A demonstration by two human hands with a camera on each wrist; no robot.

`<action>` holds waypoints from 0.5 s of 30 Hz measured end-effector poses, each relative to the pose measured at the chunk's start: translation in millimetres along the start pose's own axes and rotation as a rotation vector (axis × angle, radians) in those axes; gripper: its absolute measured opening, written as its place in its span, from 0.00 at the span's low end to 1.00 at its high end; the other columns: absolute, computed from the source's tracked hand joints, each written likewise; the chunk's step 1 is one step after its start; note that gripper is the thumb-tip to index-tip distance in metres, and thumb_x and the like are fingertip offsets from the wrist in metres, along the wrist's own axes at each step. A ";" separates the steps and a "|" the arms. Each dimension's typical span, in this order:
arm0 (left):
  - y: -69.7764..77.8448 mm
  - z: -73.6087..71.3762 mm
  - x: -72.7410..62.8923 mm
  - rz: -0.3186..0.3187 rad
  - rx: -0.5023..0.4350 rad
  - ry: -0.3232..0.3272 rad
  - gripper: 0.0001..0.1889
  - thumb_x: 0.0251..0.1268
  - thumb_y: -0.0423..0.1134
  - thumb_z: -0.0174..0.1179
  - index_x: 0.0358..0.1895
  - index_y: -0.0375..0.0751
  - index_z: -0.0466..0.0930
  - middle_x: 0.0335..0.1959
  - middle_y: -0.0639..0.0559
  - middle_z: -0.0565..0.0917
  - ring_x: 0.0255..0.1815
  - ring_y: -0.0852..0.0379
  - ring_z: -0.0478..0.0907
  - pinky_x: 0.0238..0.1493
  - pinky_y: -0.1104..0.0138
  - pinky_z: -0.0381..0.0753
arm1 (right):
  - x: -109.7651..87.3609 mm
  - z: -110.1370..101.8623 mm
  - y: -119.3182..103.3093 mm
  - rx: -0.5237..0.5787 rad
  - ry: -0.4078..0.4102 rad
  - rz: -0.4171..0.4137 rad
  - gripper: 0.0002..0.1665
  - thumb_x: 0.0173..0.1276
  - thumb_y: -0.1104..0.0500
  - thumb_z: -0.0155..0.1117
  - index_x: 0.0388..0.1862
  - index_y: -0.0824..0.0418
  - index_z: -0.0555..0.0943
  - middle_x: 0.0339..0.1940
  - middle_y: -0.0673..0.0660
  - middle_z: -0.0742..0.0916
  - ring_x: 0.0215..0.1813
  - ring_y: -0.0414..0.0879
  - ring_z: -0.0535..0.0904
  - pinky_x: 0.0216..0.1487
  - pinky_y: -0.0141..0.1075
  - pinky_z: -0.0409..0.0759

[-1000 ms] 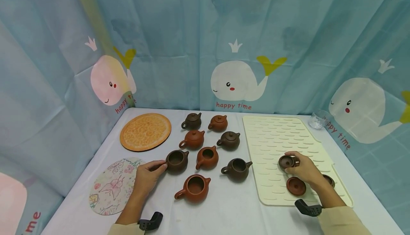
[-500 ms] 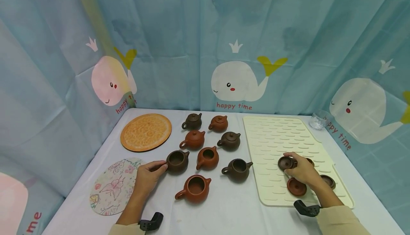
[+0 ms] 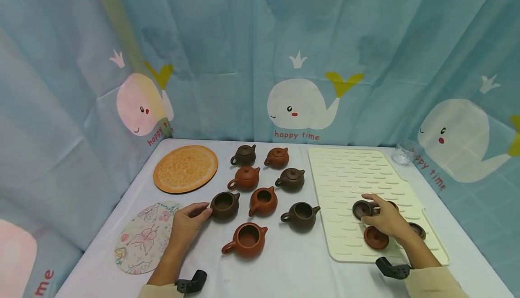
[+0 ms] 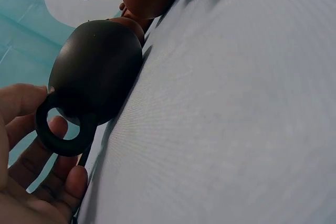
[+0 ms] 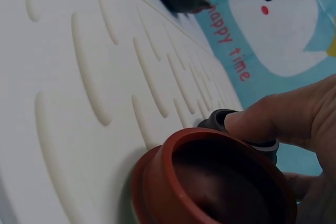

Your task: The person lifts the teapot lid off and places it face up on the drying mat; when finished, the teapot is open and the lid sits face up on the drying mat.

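Observation:
My left hand (image 3: 186,228) pinches the handle of a dark brown, lidless teapot (image 3: 225,208) standing on the white cloth. In the left wrist view, the thumb lies on top of the ring handle (image 4: 65,147), with other fingers behind it. Over the cream mat (image 3: 341,244), my right hand (image 3: 383,220) holds a dark teapot lid (image 3: 362,210) between thumb and fingers, its hollow side facing up. A reddish-brown lid (image 3: 376,238), also hollow side up, lies just in front of that hand and partly covers the dark lid (image 5: 268,149) in the right wrist view.
More lids lie behind and right of the right hand, one dark lid (image 3: 417,230) near the mat's edge. Lidless teapots include a front red one (image 3: 248,241) and a dark one (image 3: 300,216). Several lidded pots stand behind. Round mats (image 3: 186,169) lie left; a clear glass (image 3: 405,152) stands back right.
The dark lid in my right hand has shifted slightly toward me and tilts a little more. Another lid has come into view behind that hand. My left hand stays at the teapot's handle.

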State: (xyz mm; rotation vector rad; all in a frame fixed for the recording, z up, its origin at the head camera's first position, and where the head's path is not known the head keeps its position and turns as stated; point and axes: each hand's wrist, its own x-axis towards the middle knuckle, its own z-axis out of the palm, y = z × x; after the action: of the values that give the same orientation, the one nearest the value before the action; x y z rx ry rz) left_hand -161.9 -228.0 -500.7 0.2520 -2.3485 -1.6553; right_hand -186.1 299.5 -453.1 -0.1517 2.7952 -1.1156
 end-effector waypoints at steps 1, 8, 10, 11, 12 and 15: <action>1.6 -0.5 0.0 0.001 0.005 0.006 0.13 0.60 0.38 0.68 0.47 0.37 0.86 0.39 0.47 0.85 0.42 0.56 0.78 0.38 0.74 0.75 | -0.8 -1.0 0.0 0.015 -0.002 -0.006 0.44 0.60 0.62 0.71 0.71 0.68 0.61 0.58 0.77 0.71 0.55 0.70 0.72 0.43 0.53 0.77; 17.4 -11.3 0.8 0.071 0.035 0.096 0.15 0.62 0.40 0.66 0.49 0.36 0.84 0.39 0.48 0.86 0.42 0.55 0.79 0.35 0.73 0.74 | -6.6 -12.6 -6.9 0.078 0.048 -0.048 0.42 0.64 0.60 0.68 0.72 0.67 0.60 0.59 0.73 0.71 0.58 0.70 0.69 0.49 0.56 0.74; 19.4 -14.8 1.1 0.079 0.039 0.124 0.16 0.63 0.44 0.66 0.51 0.40 0.84 0.41 0.50 0.85 0.43 0.57 0.78 0.37 0.74 0.74 | -8.8 -17.2 -12.2 0.081 0.074 -0.066 0.42 0.64 0.59 0.68 0.73 0.66 0.60 0.60 0.73 0.71 0.59 0.70 0.68 0.50 0.57 0.73; 21.0 -16.8 1.3 0.079 0.032 0.128 0.17 0.64 0.46 0.65 0.51 0.41 0.84 0.42 0.51 0.85 0.44 0.58 0.78 0.38 0.73 0.74 | -9.9 -19.4 -15.1 0.080 0.089 -0.075 0.42 0.65 0.58 0.68 0.73 0.65 0.60 0.60 0.73 0.71 0.59 0.70 0.69 0.50 0.57 0.73; 23.7 -18.6 1.4 0.077 0.017 0.135 0.17 0.63 0.46 0.65 0.51 0.41 0.84 0.43 0.51 0.85 0.44 0.58 0.78 0.38 0.73 0.74 | -11.0 -21.5 -18.4 0.077 0.105 -0.082 0.42 0.65 0.58 0.68 0.73 0.65 0.60 0.60 0.73 0.71 0.58 0.70 0.69 0.50 0.56 0.73; 34.4 -22.6 1.4 0.078 -0.031 0.144 0.16 0.63 0.45 0.66 0.51 0.42 0.84 0.43 0.51 0.85 0.44 0.59 0.79 0.38 0.73 0.74 | -14.7 -27.5 -28.8 0.071 0.132 -0.097 0.42 0.66 0.57 0.68 0.74 0.63 0.60 0.60 0.73 0.71 0.58 0.68 0.69 0.51 0.56 0.71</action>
State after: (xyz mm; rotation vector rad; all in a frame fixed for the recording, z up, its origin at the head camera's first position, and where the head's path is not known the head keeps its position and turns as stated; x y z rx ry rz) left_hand -156.1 -237.1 -461.0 0.2609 -2.1980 -1.5809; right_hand -174.6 299.4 -412.2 -0.2154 2.8859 -1.2902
